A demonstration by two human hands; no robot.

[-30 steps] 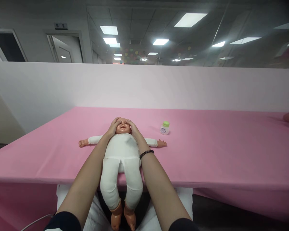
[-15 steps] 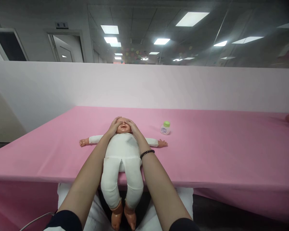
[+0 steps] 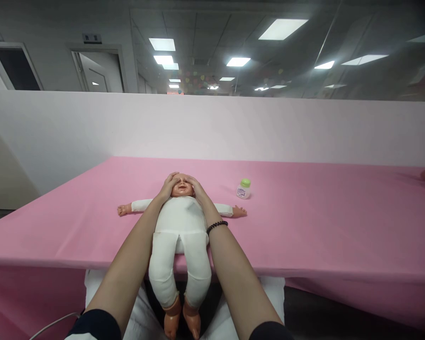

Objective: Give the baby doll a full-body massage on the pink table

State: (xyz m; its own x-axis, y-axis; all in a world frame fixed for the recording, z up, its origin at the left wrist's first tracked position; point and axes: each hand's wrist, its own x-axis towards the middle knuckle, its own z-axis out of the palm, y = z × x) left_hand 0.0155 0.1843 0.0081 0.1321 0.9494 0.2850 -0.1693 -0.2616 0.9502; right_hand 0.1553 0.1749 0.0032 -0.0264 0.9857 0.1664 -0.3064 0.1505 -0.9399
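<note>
The soft baby doll with a white cloth body and peach plastic head (image 3: 182, 188) lay on its back at the lower centre of the frame, its cloth arms (image 3: 141, 205) spread wide and its legs (image 3: 180, 264) running toward you. Its plastic feet (image 3: 182, 321) hung past the near edge of the pink tablecloth (image 3: 304, 226). That placing put the head at the far end, so your bare forearms (image 3: 230, 264) reached forward along both sides of the torso. Your left hand (image 3: 168, 185) and your right hand (image 3: 195, 185) met, cupped, over the doll's forehead. Your fingers (image 3: 173, 178) lay curved and slightly spread, nearly meeting at the brow; whether they gripped or only rested, you could not tell. A black beaded bracelet (image 3: 217, 227) circled your right wrist. Just beyond the doll's hand at right of frame, a small white bottle with a green cap (image 3: 245, 189) stood upright. A white partition wall (image 3: 212, 127) rose behind the table.
</note>
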